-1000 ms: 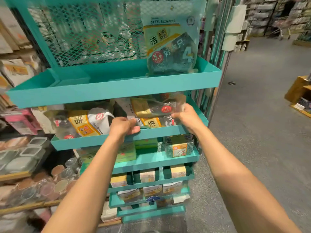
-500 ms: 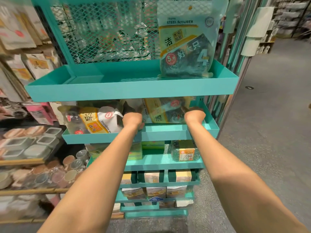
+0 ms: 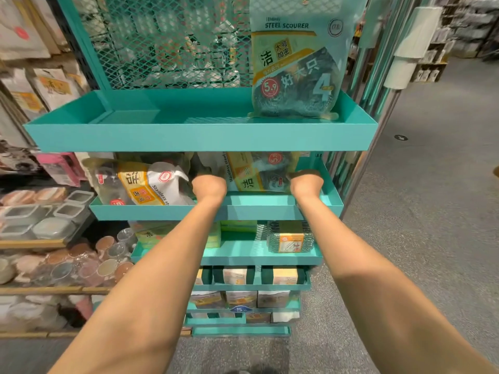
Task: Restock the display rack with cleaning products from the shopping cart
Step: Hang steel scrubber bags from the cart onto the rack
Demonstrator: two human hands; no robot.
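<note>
Both hands' grip hidden inside teal rack [image 3: 199, 139]; grey carpet [image 3: 432, 211] aisle.

Fingers of the left hand [image 3: 209, 188] and right hand [image 3: 306, 182] lie hidden behind the scourer pack [image 3: 259, 172], apparently gripping it.

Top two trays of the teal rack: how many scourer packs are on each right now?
Top tray: 1, the upright steel scourer bag.
Second tray: 2, a leaning pack at left and the pack between left hand and right hand.
Total: 3
</note>
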